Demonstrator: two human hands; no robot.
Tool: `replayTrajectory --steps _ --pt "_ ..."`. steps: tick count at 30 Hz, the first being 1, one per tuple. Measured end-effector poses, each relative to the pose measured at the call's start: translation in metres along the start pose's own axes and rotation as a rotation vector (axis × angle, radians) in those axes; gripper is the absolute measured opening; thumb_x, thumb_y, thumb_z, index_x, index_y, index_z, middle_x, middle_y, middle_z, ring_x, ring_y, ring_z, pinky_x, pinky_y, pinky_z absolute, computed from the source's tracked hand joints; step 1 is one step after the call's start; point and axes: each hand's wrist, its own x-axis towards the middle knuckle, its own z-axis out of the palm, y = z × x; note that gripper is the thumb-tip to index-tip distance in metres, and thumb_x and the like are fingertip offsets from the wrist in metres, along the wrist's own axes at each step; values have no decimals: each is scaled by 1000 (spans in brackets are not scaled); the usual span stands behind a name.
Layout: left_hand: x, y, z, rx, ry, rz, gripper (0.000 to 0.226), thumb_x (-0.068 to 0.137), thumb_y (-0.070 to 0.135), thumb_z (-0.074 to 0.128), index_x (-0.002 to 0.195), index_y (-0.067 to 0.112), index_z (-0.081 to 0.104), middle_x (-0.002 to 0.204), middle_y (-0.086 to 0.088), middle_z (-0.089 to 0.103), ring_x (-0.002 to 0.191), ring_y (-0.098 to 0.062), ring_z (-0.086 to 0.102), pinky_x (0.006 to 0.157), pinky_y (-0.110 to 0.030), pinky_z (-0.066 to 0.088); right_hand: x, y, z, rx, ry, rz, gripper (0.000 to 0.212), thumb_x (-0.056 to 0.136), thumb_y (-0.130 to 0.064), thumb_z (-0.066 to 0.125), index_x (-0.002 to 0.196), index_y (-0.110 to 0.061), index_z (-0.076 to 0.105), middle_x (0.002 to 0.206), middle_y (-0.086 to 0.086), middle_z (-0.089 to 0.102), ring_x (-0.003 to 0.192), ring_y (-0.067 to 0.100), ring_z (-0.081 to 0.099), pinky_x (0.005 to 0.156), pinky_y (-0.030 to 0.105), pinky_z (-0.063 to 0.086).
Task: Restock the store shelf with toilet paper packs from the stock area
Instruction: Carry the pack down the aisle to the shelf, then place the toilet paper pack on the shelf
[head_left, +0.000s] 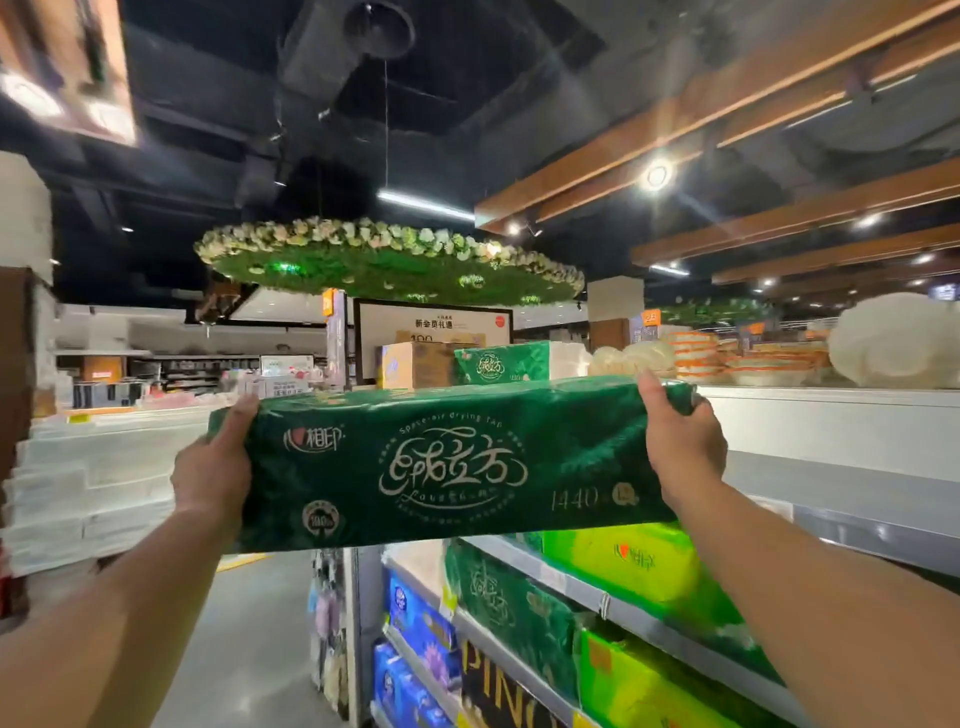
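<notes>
**Two hands raise one pack above the shelf**

Two hands hold a dark green toilet paper pack (447, 462) lengthwise, at the level of the shelf's top. The left hand (215, 467) grips the pack's left end, thumb on the front face and fingers behind. The right hand (680, 447) grips the right end, its fingers curled over the upper edge. The pack lies roughly level, its printed face toward the camera. Below it, the shelf (623, 608) carries dark green packs (514, 608) and bright green packs (639, 566) on its tiers, with blue packs (415, 618) at the near end. Another dark green pack (501, 364) sits on top of the unit farther back, beside a cardboard box (415, 364). White bundles (893, 343) at far right are perhaps also paper goods; blur prevents certainty.
</notes>
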Motion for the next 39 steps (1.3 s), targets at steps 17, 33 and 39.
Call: replayTrajectory --steps 17,33,39 --pt "469 -164 234 -114 -282 -18 96 49 92 69 100 10 67 100 -13 73 94 -36 69 89 -52 55 194 95 350 -96 286 -51 87 85 -76 53 150 -20 41 150 12 48 136 38 44 109 51 36" --pt "738 -282 514 -199 -608 -69 84 68 82 69 101 5 68 100 -15 72 89 -32 69 79 -45 57 343 177 532 -269 639 -90 101 78 -87 47 151 -19 40 152 11 46 137 38 42 112 53 35" --pt "809 -328 585 -235 -770 -137 75 66 79 73 95 10 69 96 -12 72 88 -30 70 82 -45 57 355 191 593 -331 796 -84 96 73 -91 47 140 -23 49 138 11 58 124 38 53 104 53 43"
